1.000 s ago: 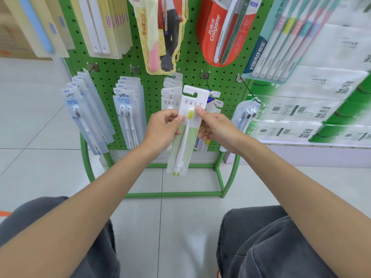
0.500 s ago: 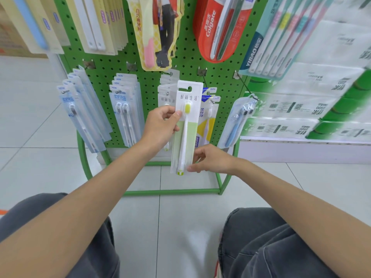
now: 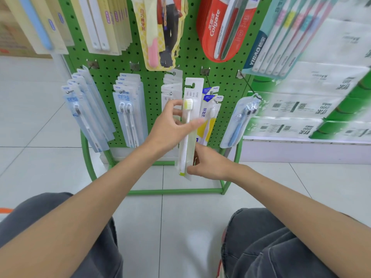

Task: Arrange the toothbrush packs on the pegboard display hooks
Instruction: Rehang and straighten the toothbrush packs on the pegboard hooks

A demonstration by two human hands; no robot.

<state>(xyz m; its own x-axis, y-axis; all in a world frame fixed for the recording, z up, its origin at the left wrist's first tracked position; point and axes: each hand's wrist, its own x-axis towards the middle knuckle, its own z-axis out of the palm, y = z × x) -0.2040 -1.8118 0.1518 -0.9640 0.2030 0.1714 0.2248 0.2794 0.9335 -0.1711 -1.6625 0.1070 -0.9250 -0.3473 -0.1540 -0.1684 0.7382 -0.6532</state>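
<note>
You have the white toothbrush pack (image 3: 186,146) upright between your left fingers (image 3: 174,103) at mid-height and your right fingers (image 3: 193,169) at its foot, yellow bristles uppermost, before the green pegboard (image 3: 154,81).

We see pale floor tiles (image 3: 40,121) w/ thin grey grout lines. On the right, stacked white & green paper packs (image 3: 313,109) sit on a white shelf base (image 3: 301,152). Top left: brown cardboard box (image 3: 12,37), blurry.
</note>
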